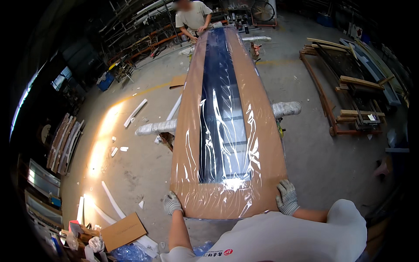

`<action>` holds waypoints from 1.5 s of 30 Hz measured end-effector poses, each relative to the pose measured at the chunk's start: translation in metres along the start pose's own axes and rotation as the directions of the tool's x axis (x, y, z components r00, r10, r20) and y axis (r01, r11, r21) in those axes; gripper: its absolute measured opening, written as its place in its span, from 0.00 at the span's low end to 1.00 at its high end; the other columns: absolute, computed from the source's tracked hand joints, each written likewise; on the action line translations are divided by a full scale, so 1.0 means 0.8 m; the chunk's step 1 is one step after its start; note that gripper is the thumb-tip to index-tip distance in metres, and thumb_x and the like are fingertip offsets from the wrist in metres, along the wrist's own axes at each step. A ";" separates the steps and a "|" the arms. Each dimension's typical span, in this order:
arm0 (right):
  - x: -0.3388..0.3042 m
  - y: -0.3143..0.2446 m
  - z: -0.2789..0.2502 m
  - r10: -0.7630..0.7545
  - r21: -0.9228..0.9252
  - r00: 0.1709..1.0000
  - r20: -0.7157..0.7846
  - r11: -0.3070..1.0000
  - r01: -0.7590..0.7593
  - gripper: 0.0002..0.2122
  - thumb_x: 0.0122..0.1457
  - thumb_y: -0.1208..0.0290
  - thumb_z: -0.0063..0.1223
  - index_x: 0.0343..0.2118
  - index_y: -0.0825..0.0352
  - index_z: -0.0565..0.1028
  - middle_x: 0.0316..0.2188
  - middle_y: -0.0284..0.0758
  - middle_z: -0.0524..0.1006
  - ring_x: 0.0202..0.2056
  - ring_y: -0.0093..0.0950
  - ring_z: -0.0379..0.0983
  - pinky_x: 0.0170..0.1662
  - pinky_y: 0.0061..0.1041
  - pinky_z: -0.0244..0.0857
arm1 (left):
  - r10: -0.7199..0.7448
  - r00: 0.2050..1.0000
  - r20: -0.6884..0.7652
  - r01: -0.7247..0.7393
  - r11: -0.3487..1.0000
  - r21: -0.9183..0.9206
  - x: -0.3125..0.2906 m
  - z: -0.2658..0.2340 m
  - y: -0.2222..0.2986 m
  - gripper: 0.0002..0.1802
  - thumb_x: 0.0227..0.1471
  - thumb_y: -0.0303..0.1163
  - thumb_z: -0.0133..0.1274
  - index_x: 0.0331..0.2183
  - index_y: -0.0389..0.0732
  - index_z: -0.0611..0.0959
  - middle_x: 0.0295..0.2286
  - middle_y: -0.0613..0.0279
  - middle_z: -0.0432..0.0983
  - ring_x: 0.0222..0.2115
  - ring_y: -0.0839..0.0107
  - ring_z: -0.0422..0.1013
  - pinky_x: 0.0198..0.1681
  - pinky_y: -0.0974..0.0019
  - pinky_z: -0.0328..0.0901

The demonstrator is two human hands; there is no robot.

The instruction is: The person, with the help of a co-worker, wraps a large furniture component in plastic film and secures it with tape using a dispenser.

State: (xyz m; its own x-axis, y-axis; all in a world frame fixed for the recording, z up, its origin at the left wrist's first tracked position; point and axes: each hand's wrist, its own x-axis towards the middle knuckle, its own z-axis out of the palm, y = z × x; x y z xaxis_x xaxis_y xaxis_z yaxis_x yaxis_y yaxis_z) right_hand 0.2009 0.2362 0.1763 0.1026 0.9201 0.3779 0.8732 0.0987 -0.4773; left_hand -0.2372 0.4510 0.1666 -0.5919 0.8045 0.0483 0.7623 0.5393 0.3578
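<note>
A long panel (pixel 268 146) stretches away from me, covered with brown cardboard along its borders and clear plastic film over everything. Its dark glossy middle (pixel 214 144) reflects light through the wrinkled film. At the near left corner my left hand (pixel 173 203), in a striped work glove, is closed around the panel's edge. My right hand (pixel 287 198), gloved likewise, grips the opposite edge near the right corner; some of its fingertips are hidden against the side. Padded, film-wrapped support arms (pixel 157 127) stick out from under the panel on both sides.
Another person (pixel 193 17) stands at the panel's far end, hands by its left corner. Right of it is a rack (pixel 334 100) with wooden beams. Cardboard (pixel 124 231), plastic film and foam strips (pixel 112 201) lie on the floor at left. Framed panes (pixel 43 179) lean farther left.
</note>
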 end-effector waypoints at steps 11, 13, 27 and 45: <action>-0.005 -0.009 0.004 0.029 -0.001 0.999 -0.021 1.000 -0.030 0.23 0.44 0.69 0.46 0.45 0.71 0.61 0.48 0.50 0.60 0.51 0.48 0.55 0.54 0.44 0.48 | -0.056 0.996 0.068 0.057 0.998 -0.012 -0.007 -0.021 0.011 0.29 0.50 0.55 0.37 0.35 0.39 0.78 0.32 0.45 0.74 0.34 0.51 0.70 0.38 0.53 0.64; -0.015 0.004 0.015 0.160 -0.059 0.986 -0.052 0.985 -0.163 0.25 0.46 0.67 0.45 0.48 0.73 0.59 0.50 0.52 0.58 0.51 0.50 0.54 0.54 0.43 0.48 | -0.015 0.974 0.224 -0.004 0.997 0.083 0.010 -0.013 0.008 0.36 0.49 0.60 0.33 0.38 0.37 0.77 0.35 0.43 0.73 0.38 0.49 0.69 0.40 0.53 0.63; 0.031 0.078 0.027 0.512 0.683 0.515 0.688 -0.218 -0.697 0.34 0.46 0.44 0.50 0.51 0.64 0.62 0.47 0.38 0.68 0.47 0.34 0.64 0.48 0.33 0.62 | 0.187 0.204 0.961 0.857 0.441 -0.268 0.050 0.012 -0.016 0.39 0.36 0.64 0.53 0.40 0.39 0.77 0.35 0.55 0.76 0.30 0.66 0.74 0.35 0.63 0.69; 0.159 0.111 -0.008 0.334 0.528 0.442 0.833 -0.241 -0.814 0.29 0.49 0.43 0.42 0.48 0.60 0.66 0.46 0.34 0.69 0.45 0.34 0.66 0.46 0.34 0.63 | -0.077 0.228 0.971 0.924 0.332 -0.191 -0.016 0.023 -0.052 0.40 0.32 0.68 0.52 0.36 0.42 0.79 0.33 0.58 0.76 0.29 0.67 0.73 0.36 0.62 0.67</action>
State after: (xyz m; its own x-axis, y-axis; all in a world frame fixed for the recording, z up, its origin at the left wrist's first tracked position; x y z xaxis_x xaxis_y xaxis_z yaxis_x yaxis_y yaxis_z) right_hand 0.2951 0.3596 0.1872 -0.0601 0.7549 -0.6531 -0.5460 -0.5726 -0.6116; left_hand -0.2569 0.4229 0.1341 0.0610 0.3833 -0.9216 -0.3435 0.8750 0.3412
